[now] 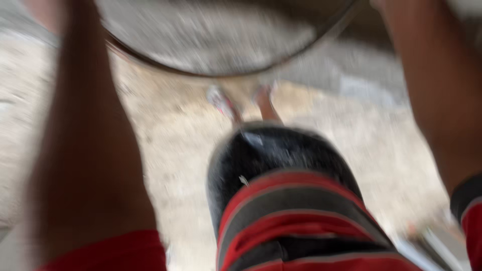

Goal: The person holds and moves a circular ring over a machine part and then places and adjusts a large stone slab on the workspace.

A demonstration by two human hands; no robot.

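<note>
a: looking down, what did both arms carry?
b: a round metal pan [221, 35] of grey gritty mix, raised near the head, above the sandy ground [170, 140].
a: and each hand?
b: both lay outside the frame, past the pan's rim; whether they were clamped on it could not be told. forearms rose on either side, presumably to balance it.

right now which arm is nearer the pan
Too close to call: both arms reach up to the pan. The left arm meets its left rim, the right arm rises by its right rim. Both hands are out of frame.
</note>
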